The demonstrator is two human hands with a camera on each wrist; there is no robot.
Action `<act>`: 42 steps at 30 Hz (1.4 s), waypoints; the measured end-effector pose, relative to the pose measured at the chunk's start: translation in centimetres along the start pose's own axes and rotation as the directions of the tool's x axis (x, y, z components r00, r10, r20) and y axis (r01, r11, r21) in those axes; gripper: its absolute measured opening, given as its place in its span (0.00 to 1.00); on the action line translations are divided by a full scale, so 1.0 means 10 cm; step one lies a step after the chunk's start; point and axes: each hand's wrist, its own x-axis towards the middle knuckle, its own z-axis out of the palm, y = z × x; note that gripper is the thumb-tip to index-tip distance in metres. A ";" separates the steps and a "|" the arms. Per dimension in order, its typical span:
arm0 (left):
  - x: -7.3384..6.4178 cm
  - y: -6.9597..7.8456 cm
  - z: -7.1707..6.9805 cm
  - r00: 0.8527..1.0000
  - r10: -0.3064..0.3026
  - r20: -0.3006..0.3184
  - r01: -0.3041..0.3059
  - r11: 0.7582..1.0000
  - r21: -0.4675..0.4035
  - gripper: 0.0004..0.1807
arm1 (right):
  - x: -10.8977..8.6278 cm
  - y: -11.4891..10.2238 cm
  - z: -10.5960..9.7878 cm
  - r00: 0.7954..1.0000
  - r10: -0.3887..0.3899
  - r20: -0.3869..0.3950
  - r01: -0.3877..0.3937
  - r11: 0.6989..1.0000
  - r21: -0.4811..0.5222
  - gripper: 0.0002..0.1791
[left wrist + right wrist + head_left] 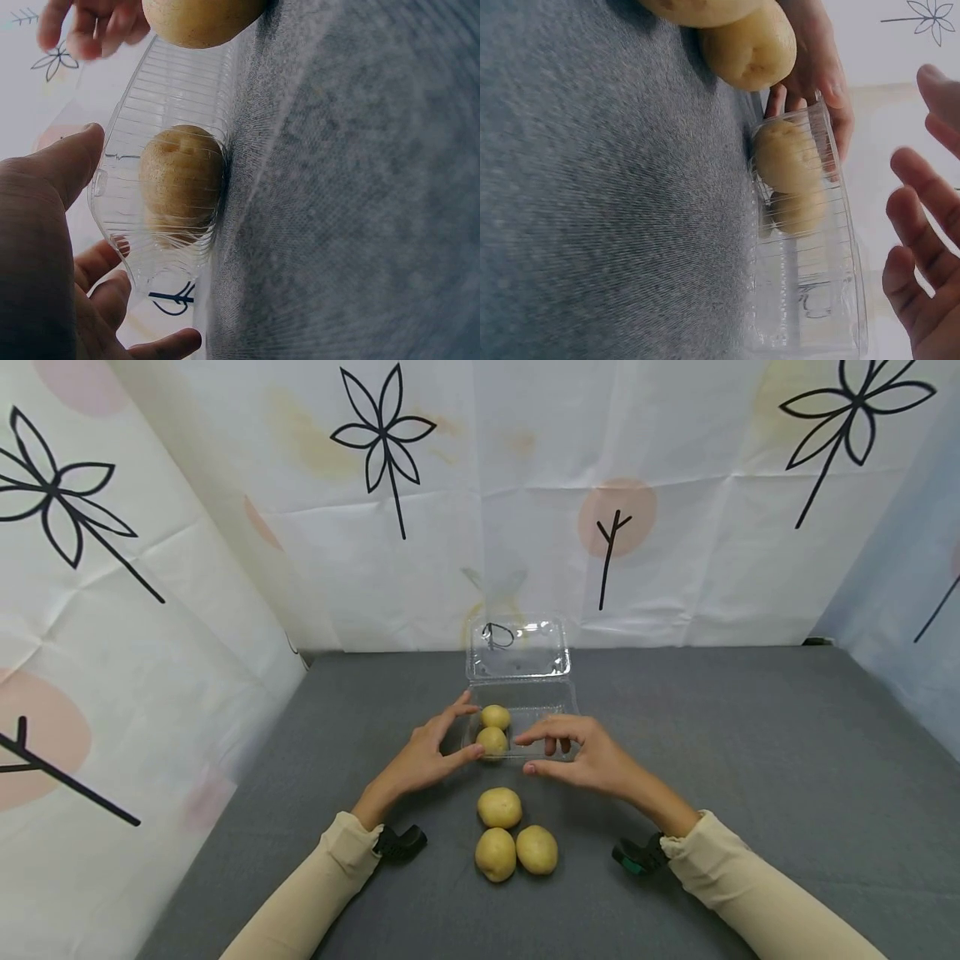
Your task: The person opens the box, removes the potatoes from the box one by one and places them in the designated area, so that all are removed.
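A clear plastic clamshell container (540, 695) stands on the grey cloth, its lid raised at the back. Two potatoes (492, 741) lie one behind the other along its left side. My left hand (427, 757) holds the container at its left end, thumb by the front rim and fingers toward the back. Over the front right of the container hovers my right hand (588, 753), its fingers loosely bent around nothing. In the right wrist view, these fingers (919, 240) are apart from the container wall. Three more potatoes (499, 808) rest on the cloth in front.
Grey cloth (712, 735) covers the table. White fabric (525, 552) printed with flowers and twigs hangs behind and on both sides. The raised lid (517, 647) stands close to the back fabric. A dark band with a device (641, 855) sits on each wrist.
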 end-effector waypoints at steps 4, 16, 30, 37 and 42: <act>-0.01 0.00 0.00 1.000 -0.002 0.000 0.002 1.000 0.002 0.37 | 0.08 0.02 0.02 0.997 0.068 -0.031 -0.070 0.996 -0.048 0.16; -0.01 0.02 -0.01 1.000 -0.005 -0.002 0.005 1.000 0.004 0.37 | 0.24 0.15 0.08 0.986 0.162 -0.031 -0.164 0.985 -0.055 0.17; -0.02 0.03 -0.01 1.000 0.000 0.002 0.000 1.000 0.000 0.36 | 0.39 0.25 0.11 0.969 0.236 0.075 -0.228 0.968 -0.103 0.18; -0.03 0.03 -0.01 1.000 0.006 0.003 -0.006 1.000 -0.005 0.36 | 0.47 0.31 0.15 0.961 0.230 0.156 -0.216 0.971 -0.105 0.19; -0.02 0.05 -0.02 1.000 -0.002 0.004 0.002 1.000 -0.002 0.38 | 0.49 0.32 0.17 0.953 0.236 0.190 -0.224 0.971 -0.086 0.19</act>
